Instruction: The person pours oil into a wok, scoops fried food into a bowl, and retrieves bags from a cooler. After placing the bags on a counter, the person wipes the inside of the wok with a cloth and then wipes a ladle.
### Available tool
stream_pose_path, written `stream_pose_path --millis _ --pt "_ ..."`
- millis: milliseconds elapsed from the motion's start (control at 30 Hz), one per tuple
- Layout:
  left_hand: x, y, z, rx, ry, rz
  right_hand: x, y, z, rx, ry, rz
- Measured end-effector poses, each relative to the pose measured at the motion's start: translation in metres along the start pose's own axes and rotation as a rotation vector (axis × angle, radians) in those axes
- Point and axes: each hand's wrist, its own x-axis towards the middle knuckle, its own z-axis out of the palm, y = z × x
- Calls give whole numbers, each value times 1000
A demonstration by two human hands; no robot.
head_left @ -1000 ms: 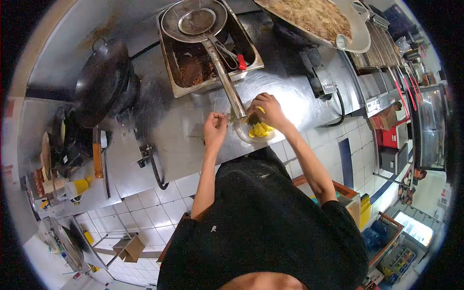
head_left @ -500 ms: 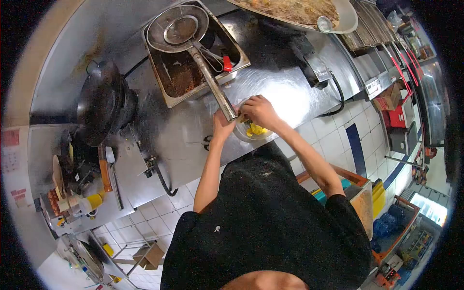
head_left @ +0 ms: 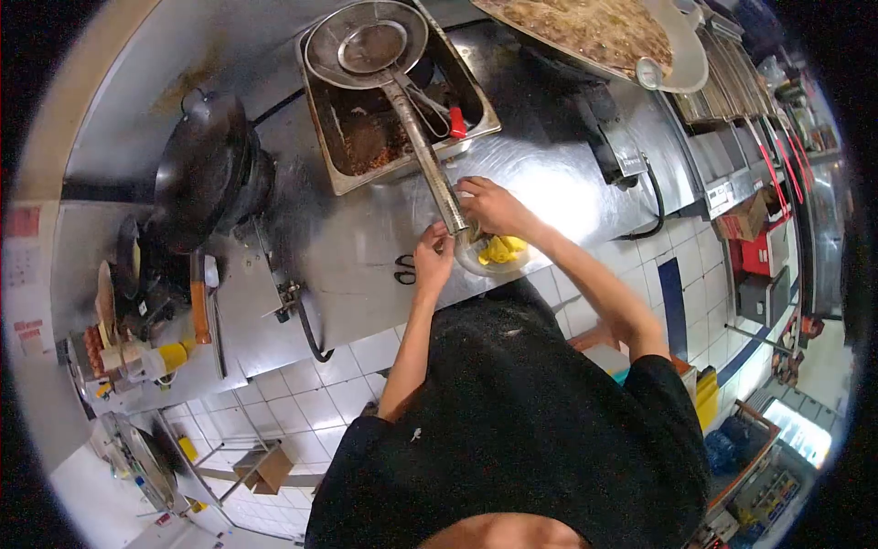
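Note:
A round clear bowl or bag (head_left: 512, 267) with yellow pieces (head_left: 501, 249) in it sits near the counter's front edge. My right hand (head_left: 494, 209) is over its far side, fingers curled down; whatever they pinch is hidden. At the bowl's left, my left hand (head_left: 433, 260) has thumb and fingers bent together, and anything between them is too small to make out. A large strainer (head_left: 407, 123) lies across a metal tray, its long handle ending between my two hands. Black scissors handles (head_left: 405, 269) lie on the counter left of my left hand.
The deep metal tray (head_left: 340, 183) holds dark residue and a red-handled tool (head_left: 457, 122). A wide pan of brown oily food (head_left: 585, 32) stands at the back right. On the left are a black wok (head_left: 203, 174) and a wooden-handled tool (head_left: 199, 311). A hose (head_left: 311, 334) hangs off the edge.
My left hand has drawn slightly away from the bowl and my right hand. The whole view has shifted, so the counter's things appear further right and mostly lower.

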Motion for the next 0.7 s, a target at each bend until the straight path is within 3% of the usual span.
stream_pose_path --millis 67,133,200,267,333,467,533,700 --pt "0 6 3 12 14 0 6 7 0 122 -218 -6" --pt "2 16 3 65 6 43 12 13 -2 129 -237 -31" --pt "3 14 8 94 67 55 15 19 -4 211 -339 94" --pt "2 12 12 126 114 75 13 25 -8 246 -328 82" --pt "-3 9 11 437 154 213 11 31 -10 366 -317 135" --pt "-14 17 24 763 172 201 3 34 -20 380 -307 185" --pt "-15 31 28 877 -40 98 -2 42 -17 365 -309 157" --pt "-7 39 44 914 -112 -24 -3 45 -24 340 -294 186"
